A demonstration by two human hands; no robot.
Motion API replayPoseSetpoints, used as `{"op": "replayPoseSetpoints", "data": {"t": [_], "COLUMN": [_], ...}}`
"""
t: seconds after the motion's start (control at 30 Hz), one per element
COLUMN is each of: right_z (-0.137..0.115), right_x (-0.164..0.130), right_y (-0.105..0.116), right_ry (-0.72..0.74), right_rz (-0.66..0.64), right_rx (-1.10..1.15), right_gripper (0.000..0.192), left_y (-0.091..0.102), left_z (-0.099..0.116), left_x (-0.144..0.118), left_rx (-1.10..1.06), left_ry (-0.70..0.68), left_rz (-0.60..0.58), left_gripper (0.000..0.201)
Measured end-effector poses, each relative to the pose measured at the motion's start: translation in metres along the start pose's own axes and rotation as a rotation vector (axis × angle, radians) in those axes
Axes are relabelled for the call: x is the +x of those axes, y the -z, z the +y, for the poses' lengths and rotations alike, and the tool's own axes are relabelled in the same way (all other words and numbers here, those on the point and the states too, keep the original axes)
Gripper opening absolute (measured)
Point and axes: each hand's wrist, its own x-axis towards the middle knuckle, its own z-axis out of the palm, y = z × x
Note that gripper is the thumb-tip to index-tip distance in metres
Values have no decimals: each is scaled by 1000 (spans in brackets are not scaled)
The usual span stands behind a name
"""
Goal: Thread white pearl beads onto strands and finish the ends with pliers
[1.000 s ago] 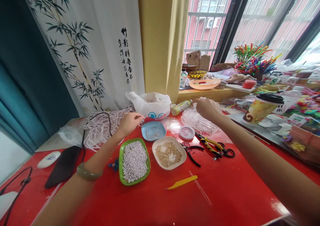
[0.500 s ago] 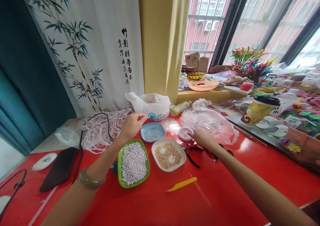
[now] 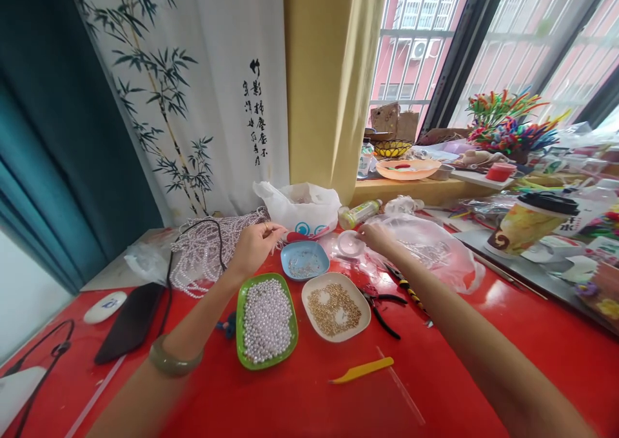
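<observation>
Spool: small round clear spool (image 3: 350, 243) sitting at far centre of red table (image 3: 483, 360), just beyond blue dish (image 3: 304, 260), beside clear plastic bag (image 3: 435, 248); lying flat, round, so showing no long axis.
Table: carrying everything listed, largest first.
Bead strands: heap of pearl strands (image 3: 207, 251) lying at far left, under and beside left hand.
Green dish: holding loose pearls (image 3: 267, 319), sitting near, between both forearms.
White dish: holding gold beads (image 3: 336, 306), sitting just right of green dish.
Pliers: dark-handled pliers (image 3: 384, 306) lying right of white dish, under right forearm.
Right hand: right hand (image 3: 374, 237) touching spool's right edge, fingers curling on it; firm grasp not discernible; nearer hand by far.
Left hand: left hand (image 3: 254, 246) pinching fingertips together over strands, apparently on something thin; well left of spool.
</observation>
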Motion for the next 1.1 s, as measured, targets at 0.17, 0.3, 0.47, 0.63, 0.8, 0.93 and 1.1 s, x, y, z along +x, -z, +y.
{"op": "replayPoseSetpoints", "data": {"t": [0.17,0.3,0.47,0.63,0.8,0.93,1.1], "right_z": [-19,-57,-96,-83,-50,-23,14], "right_x": [5,-38,-89,-97,-93,-91,-86], "right_y": [31,72,103,114,117,112,108], "right_ry": [30,394,808,787,722,680,593], "right_rz": [181,277,154,190,186,280,394], "right_rx": [100,505,490,233,176,217,207], "right_gripper": [31,34,26,21,22,22,24], "left_y": [-2,-10,-13,0,27,49,62], "left_z": [4,20,49,64,62,61,53], "left_x": [-1,-1,-7,-11,-8,-10,-16], "left_rx": [0,-31,-62,-34,16,48,125], "left_ry": [-5,-20,-151,-198,-196,-167,-117], "left_rz": [-10,-73,-174,-154,82,230,233], "left_gripper": [32,29,27,26,23,22,22]}}
